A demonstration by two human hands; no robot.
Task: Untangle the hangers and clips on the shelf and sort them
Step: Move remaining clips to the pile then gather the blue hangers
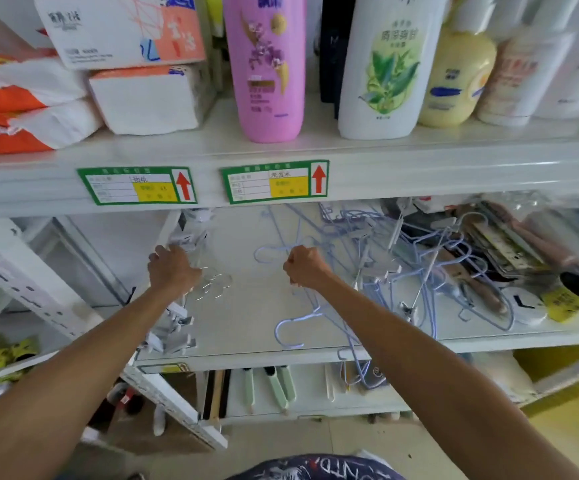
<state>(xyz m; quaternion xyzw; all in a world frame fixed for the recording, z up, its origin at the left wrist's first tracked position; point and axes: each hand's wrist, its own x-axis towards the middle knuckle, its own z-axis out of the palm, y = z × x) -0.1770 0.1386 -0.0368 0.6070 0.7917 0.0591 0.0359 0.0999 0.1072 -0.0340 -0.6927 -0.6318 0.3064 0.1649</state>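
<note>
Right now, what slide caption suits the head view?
The left hand holds white clip hangers while the right hand grips a blue wire hanger, beside the tangled pile on the shelf.

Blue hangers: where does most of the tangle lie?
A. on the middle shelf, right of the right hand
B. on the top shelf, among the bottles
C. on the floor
A: the blue hangers lie heaped on the middle shelf, right of the right hand, which grips one.

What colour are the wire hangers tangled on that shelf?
The wire hangers are pale lavender-blue, shown best in the head view.
</note>
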